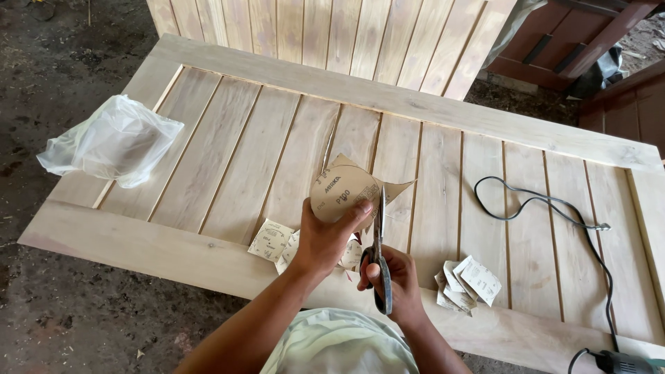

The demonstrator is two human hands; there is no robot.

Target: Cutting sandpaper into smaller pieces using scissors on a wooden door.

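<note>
My left hand (pixel 324 242) has its grip closed on a round tan sandpaper disc (pixel 344 192), with the thumb pressed on its printed back side and the fingers hidden behind it. The disc stands almost upright above the wooden surface, and pointed offcuts of the same paper still hang from its right and upper edge. My right hand (pixel 393 280) is clenched around the dark handles of a pair of metal scissors (pixel 380 253). The blades point up and away from me, and they touch the right edge of the disc, just beside my left thumb. I cannot tell how far the blades are parted.

Under both hands lies a large pale wooden slatted panel (pixel 228 149), which serves me as worktop. On it, just below my left hand, lie some small pale sandpaper scraps (pixel 271 240). A second small pile of paper scraps (pixel 465 282) lies to the right of my right hand. Further right, a thin black cable (pixel 554 211) runs in a curve over the slats to a grey power tool (pixel 627 362) at the lower right corner. Well apart on the left, a crumpled clear plastic bag (pixel 114 142) rests on the edge of the panel.
</note>
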